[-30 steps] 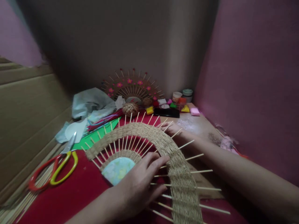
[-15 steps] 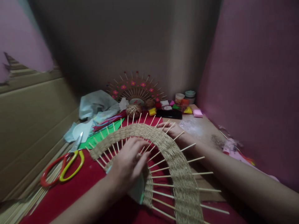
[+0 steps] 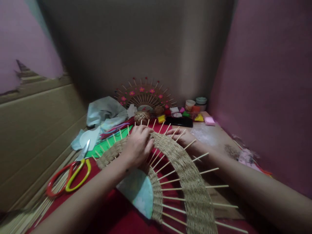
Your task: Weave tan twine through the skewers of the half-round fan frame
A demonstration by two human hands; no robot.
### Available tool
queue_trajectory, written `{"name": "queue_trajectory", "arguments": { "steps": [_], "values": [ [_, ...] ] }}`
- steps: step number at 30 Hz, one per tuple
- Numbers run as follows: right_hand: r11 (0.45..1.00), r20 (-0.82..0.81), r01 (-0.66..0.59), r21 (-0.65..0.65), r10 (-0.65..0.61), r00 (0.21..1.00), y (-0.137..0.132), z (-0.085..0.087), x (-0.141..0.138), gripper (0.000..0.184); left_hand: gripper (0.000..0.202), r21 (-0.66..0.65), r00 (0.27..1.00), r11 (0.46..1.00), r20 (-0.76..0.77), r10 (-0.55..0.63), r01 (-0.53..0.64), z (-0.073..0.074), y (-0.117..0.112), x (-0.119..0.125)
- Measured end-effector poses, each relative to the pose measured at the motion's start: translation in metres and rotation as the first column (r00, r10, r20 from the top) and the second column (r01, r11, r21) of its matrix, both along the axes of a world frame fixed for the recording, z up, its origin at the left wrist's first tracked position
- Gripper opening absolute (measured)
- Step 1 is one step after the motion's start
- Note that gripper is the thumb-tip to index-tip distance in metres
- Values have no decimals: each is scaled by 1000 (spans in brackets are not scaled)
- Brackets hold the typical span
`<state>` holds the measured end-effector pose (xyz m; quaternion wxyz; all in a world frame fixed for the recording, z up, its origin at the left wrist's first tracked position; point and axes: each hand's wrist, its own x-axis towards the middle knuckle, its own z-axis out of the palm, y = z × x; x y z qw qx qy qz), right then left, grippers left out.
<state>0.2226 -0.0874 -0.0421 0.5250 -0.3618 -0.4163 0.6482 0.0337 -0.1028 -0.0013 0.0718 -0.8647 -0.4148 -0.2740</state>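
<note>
A half-round woven fan piece (image 3: 187,175) of tan cord and thin wooden sticks lies on a red cloth (image 3: 107,211), with a pale blue half disc (image 3: 136,191) at its centre. My left hand (image 3: 137,144) rests on top of the woven band at its far edge, fingers curled down around the cord and sticks. My right hand (image 3: 181,136) lies behind the band on its far right side, fingers against the sticks and partly hidden by them.
Red and yellow scissors (image 3: 70,174) lie at the left beside a bundle of sticks (image 3: 21,216). A ball of cord (image 3: 142,117), a finished flowered fan (image 3: 145,96), coloured clay blocks (image 3: 200,117), a black phone (image 3: 179,121), cups (image 3: 190,104) and crumpled paper (image 3: 104,112) crowd the back.
My left hand moved from the blue centre disc up and away onto the woven band's far edge. The fan piece has turned a little, uncovering the disc. The right hand stayed.
</note>
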Motion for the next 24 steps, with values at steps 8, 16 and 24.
{"name": "queue_trajectory", "arguments": {
  "steps": [8,16,24],
  "values": [
    [1000,77,2,5,-2,997,-2,11,-2,22,26,-7,999,1000,41,-12,12,11,32,8],
    [990,201,9,141,-38,979,-3,16,-1,18,32,3,998,999,44,42,-42,17,38,5],
    [883,420,-15,468,-208,883,4,17,4,9,32,-301,983,952,149,109,-60,15,39,5]
  ]
}}
